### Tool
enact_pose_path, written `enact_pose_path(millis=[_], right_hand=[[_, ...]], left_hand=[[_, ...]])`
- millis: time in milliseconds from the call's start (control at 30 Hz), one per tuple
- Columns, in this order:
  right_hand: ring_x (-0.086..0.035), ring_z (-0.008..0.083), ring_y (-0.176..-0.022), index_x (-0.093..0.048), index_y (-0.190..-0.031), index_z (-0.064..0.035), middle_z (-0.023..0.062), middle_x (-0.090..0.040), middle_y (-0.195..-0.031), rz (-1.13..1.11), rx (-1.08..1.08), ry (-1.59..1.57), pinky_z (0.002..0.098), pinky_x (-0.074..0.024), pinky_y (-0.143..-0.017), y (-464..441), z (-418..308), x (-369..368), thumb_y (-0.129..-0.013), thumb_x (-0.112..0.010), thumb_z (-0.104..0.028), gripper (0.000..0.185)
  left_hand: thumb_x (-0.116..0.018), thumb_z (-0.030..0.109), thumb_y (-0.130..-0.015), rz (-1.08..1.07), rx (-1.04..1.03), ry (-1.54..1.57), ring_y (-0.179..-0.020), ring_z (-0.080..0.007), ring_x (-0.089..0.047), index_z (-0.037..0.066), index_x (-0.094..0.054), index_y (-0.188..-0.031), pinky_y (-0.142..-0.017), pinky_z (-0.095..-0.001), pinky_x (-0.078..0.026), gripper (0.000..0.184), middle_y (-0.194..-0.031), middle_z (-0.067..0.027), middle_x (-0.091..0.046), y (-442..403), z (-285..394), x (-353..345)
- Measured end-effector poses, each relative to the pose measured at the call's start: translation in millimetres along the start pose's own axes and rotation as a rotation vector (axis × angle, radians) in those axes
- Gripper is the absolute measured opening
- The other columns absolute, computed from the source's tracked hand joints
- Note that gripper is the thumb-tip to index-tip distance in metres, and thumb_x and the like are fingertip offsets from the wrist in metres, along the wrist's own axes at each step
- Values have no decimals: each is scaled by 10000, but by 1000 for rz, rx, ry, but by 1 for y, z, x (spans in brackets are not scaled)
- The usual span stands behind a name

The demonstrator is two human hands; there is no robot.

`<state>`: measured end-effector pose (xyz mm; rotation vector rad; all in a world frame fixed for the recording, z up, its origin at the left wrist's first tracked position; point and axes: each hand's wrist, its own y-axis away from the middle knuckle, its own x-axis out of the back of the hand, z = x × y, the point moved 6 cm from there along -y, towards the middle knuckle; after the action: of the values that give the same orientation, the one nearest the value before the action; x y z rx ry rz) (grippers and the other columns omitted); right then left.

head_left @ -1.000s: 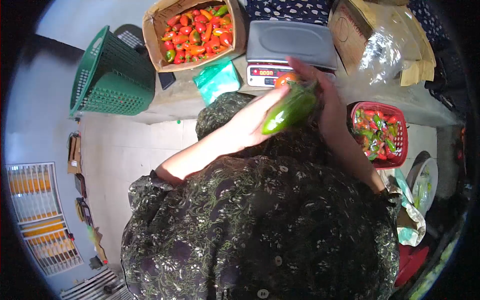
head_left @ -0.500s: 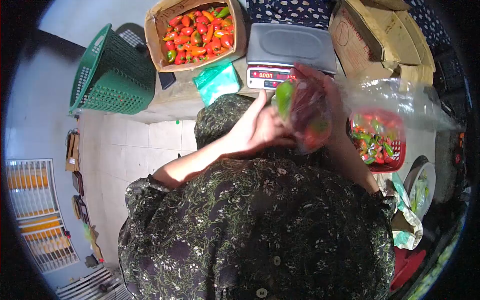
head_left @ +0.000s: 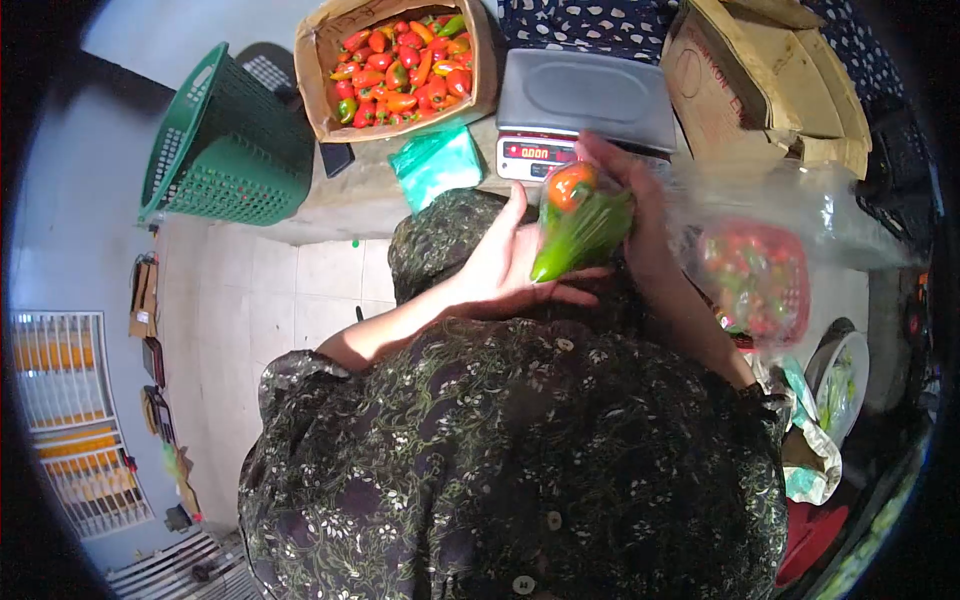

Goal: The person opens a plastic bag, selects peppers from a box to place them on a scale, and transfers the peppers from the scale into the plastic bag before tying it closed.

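A clear plastic bag of peppers [head_left: 585, 225], with green and orange ones showing, is between my hands in front of the scale [head_left: 585, 100]. My right hand [head_left: 640, 190] is wrapped round the bag's right side. Open, with thumb raised and fingers spread, my left hand [head_left: 520, 262] lies against the left and lower side of the bag. The loose end of the plastic [head_left: 800, 205] trails off to the right, blurred. The scale's red display shows zeros; its right part is hidden by my right hand.
A cardboard box of red peppers [head_left: 312, 100] stands beside the scale, near a green plastic packet [head_left: 437, 168] and a dark phone [head_left: 336, 158]. A green basket [head_left: 250, 150] is at left. On the right are a red basket [head_left: 795, 300] and an open carton [head_left: 705, 90].
The bagged peppers have turned over between my hands, so green and orange ones now face up. My left fingers are spread, and the loose plastic swings over the red basket.
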<state>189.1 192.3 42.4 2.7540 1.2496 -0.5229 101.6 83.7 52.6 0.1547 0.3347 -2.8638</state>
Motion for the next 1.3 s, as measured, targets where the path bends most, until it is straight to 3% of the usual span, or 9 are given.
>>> enact_pose_path(millis=[133,233,333,433,567,867,967,1067,1300], right_hand=[[-578,149,-964,-592,-1140,-13,94,-629,-1042,58,-111,-323,324,-430,-916,0,-15,-25,-937,-456,-397,456],[-597,155,-900,-616,-1074,-20,74,-643,-949,-39,-422,-428,331,-446,-886,2,-9,-15,-931,-478,-375,406],[-549,197,-1064,-549,-1202,-26,100,-594,-1147,-209,-290,-11,357,-404,-971,-11,2,14,-992,-369,-337,416],[-558,175,-988,-567,-1129,-25,66,-611,-1051,-638,29,477,352,-435,-909,-4,-7,-8,-984,-403,-339,382],[-545,180,-1013,-591,-994,-58,60,-600,-1034,-487,175,511,341,-355,-979,22,20,-22,-972,-426,-281,278],[-531,180,-1132,-643,-957,-146,-13,-617,-1104,-716,-92,637,556,-1,-1080,34,-9,-30,-959,-441,-340,280],[-538,184,-1125,-648,-983,-146,0,-616,-1129,-725,-50,652,559,-15,-1081,37,-8,-33,-956,-448,-336,277],[-542,177,-1121,-646,-1021,-143,11,-623,-1133,-729,-83,656,564,-36,-1082,38,-7,-35,-954,-453,-330,277],[-515,173,-1141,-626,-1039,-147,34,-619,-1072,-746,-107,714,603,-89,-1062,44,8,-36,-930,-491,-339,258]], left_hand=[[-661,517,-766,-11,46,-100,-1234,-286,-421,118,-295,-1397,-1036,-547,-293,831,-1355,-131,-416,-3,18,-1],[-774,195,-641,-417,-651,-971,-1202,-254,-448,99,-441,-1284,-1051,-456,-292,731,-1281,-128,-476,7,20,-11],[-774,87,-553,-519,-650,-967,-1226,-271,-415,81,-498,-1238,-1064,-377,-271,738,-1306,-164,-446,15,8,-9],[-828,153,-582,76,-184,-514,-1162,-293,-435,33,-462,-1202,-990,-375,-348,729,-1223,-146,-468,-8,43,1],[-671,90,-783,-266,227,-47,-912,-222,-584,-17,-597,-1026,-841,-327,-472,276,-968,-130,-603,-11,-8,-9],[-383,234,-1001,5,68,923,-468,-51,-201,124,-482,-868,-466,-230,-215,199,-575,81,-191,-35,84,66],[-395,217,-997,230,-189,559,-495,-61,-222,80,-504,-873,-483,-232,-213,215,-581,70,-191,-42,122,103],[-423,150,-952,584,-777,-707,-589,-97,-431,55,-569,-876,-587,-271,-392,191,-711,-3,-497,-15,185,87],[-590,190,-762,-681,-169,-1664,-625,-198,-604,43,-605,-944,-818,-366,-457,234,-678,-11,-582,14,81,-29]])
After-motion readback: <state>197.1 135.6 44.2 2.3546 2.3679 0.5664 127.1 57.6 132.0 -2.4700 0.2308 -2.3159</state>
